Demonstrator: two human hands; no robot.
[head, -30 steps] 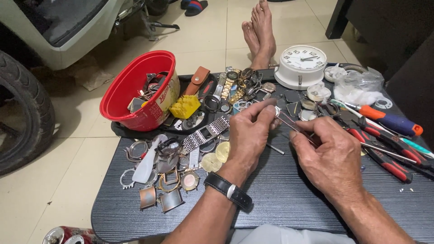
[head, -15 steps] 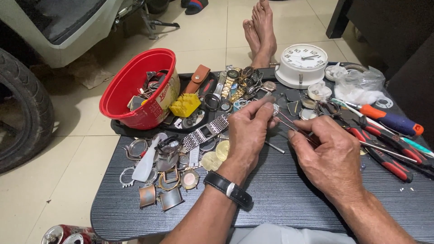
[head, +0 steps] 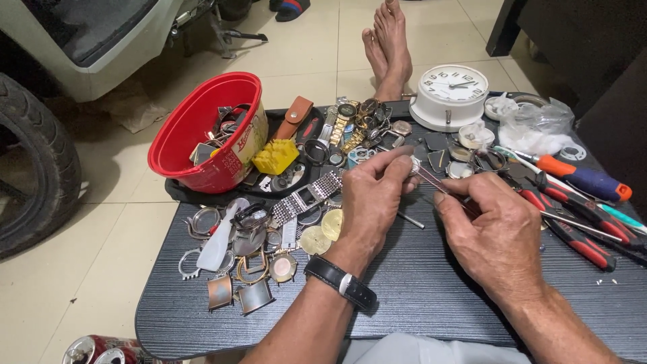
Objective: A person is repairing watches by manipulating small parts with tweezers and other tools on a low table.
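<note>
While parts crowd the table's (head: 431, 296) edges, both hands work mid-table.

Bare forearms, no sleeves; black-strapped wristwatch (head: 339, 283) on left wrist; bare feet (head: 387, 42).

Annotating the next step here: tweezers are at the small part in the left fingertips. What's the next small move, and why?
Probably ease the tweezers a touch further in to seat their tip on the small round part. The left hand pinches that part above the dark table, and the right hand holds the tweezers with their tip right at it. Whether they touch is too small to tell.
</note>
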